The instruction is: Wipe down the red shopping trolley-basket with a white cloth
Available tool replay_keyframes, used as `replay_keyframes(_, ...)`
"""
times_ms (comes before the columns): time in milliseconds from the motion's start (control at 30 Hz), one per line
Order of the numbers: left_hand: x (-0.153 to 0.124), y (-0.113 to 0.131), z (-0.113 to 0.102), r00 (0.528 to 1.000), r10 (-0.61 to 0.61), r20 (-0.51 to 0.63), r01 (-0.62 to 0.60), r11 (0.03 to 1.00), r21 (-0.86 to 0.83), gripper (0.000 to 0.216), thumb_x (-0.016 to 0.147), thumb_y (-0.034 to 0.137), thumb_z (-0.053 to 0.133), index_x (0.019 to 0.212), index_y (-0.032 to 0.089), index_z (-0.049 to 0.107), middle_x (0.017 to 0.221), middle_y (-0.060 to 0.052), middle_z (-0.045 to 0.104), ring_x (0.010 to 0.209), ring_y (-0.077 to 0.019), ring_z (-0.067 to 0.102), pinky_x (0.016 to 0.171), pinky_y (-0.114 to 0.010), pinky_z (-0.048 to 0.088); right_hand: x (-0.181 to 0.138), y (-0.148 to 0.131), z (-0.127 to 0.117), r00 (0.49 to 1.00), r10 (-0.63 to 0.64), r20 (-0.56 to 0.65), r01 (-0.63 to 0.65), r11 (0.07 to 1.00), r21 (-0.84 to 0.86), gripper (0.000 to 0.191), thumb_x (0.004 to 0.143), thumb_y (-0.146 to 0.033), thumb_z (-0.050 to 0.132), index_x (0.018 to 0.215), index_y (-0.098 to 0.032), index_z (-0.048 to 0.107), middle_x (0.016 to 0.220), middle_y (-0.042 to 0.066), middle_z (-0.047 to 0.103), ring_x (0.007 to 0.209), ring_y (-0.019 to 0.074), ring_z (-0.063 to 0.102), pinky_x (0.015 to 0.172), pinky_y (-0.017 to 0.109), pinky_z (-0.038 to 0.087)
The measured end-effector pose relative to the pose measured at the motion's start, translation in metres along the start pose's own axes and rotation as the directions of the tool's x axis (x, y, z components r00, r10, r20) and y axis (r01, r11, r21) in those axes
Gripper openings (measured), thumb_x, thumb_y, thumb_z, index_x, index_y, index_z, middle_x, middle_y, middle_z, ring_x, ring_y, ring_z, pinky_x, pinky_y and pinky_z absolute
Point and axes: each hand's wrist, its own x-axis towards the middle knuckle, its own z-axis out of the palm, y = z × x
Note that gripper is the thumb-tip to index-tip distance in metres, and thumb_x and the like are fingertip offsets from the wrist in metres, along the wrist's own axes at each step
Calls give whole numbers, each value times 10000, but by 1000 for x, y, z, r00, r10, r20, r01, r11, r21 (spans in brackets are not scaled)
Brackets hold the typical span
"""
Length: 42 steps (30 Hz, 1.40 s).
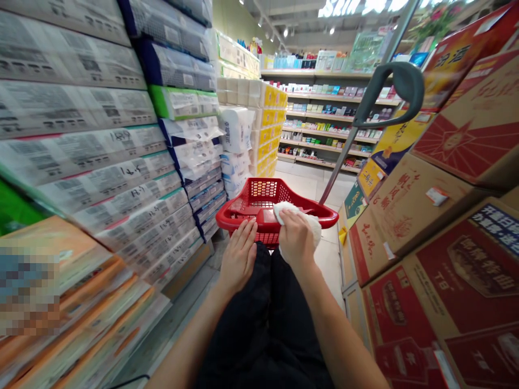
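A red plastic shopping basket (259, 202) stands on the floor in front of my knees, with a long grey pull handle (391, 89) rising to the upper right. My right hand (295, 237) is closed on a white cloth (314, 224) pressed against the basket's near rim. My left hand (239, 254) lies flat on my left knee, fingers stretched out toward the basket's near edge, holding nothing. My legs in black trousers (267, 324) fill the lower middle.
Wrapped tissue and paper packs (105, 162) are stacked high on the left. Red and brown cardboard cartons (446, 216) are piled on the right. The narrow aisle floor (312, 186) runs ahead to store shelves (324, 124) full of goods.
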Motion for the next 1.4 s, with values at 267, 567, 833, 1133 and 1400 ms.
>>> replay_keyframes(267,-2,-5,0,1000,1,-1,-1,999,38,545,997,208,274,1535,214,185,1575,-76,310,1480,-196,201,1187,-447,247,5,-9,2,979,-181,95,172,981,90,427,849,-89,439,1199,-197,657,1279,48,657,1226,180,581,1110,360,368)
replay_keyframes(567,-2,0,2,1000,-5,-3,5,1000,16,563,991,201,286,1540,217,163,1588,-67,280,1486,-204,181,1194,-447,232,4,46,-26,990,142,1,-141,988,-63,420,824,-90,422,1137,-161,693,1230,97,681,1165,240,612,1065,427,384)
replay_keyframes(833,-3,-5,2,1000,2,-22,-2,1000,20,557,998,209,303,1539,217,170,1572,-73,316,1480,-195,201,1194,-441,228,11,-41,17,983,-73,166,77,997,-21,425,869,-112,433,1249,-89,623,1326,126,615,1274,218,533,1134,373,304)
replay_keyframes(1133,-3,-2,0,1000,-4,4,4,1000,-11,552,994,203,296,1535,213,188,1589,-63,278,1485,-195,182,1196,-437,219,3,51,-29,990,-23,141,4,991,132,466,840,-99,415,1213,-230,662,1295,31,644,1265,175,552,1117,404,358)
replay_keyframes(1400,-4,-2,-1,1000,12,12,-11,1000,-16,557,997,204,297,1538,219,169,1590,-57,273,1488,-192,169,1198,-442,214,-19,16,5,995,48,-92,-48,999,0,485,850,-83,389,1271,-154,620,1349,93,600,1298,219,519,1158,446,288)
